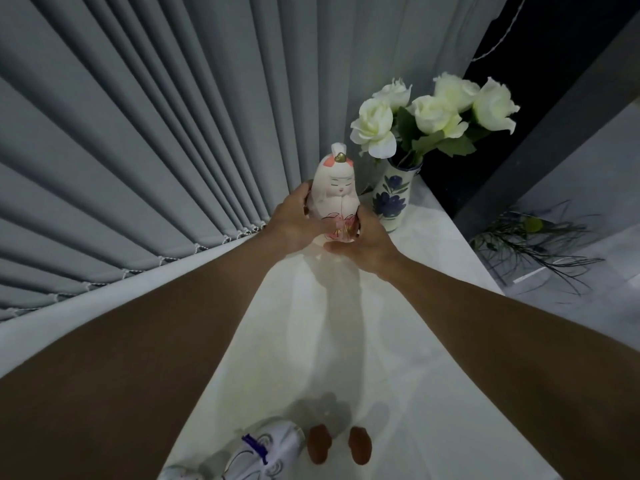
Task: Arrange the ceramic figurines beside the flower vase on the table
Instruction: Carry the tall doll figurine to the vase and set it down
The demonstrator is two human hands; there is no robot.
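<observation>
A white ceramic figurine (334,192) with a painted face, pink details and a gold ornament on its head stands upright on the white table (311,341). My left hand (291,220) grips its left side and my right hand (367,240) cups its lower right side. Just to its right stands the flower vase (393,199), white with blue painted flowers, holding white roses (433,112). Near the table's front edge lies a second white figurine (256,452) with purple markings, tipped on its side. Two small brown ceramic pieces (339,445) sit beside it.
Grey pleated curtains (138,150) hang close along the table's left and back edge. Right of the table is a dark frame (554,116) and a lower surface with thin dark green sprigs (533,240).
</observation>
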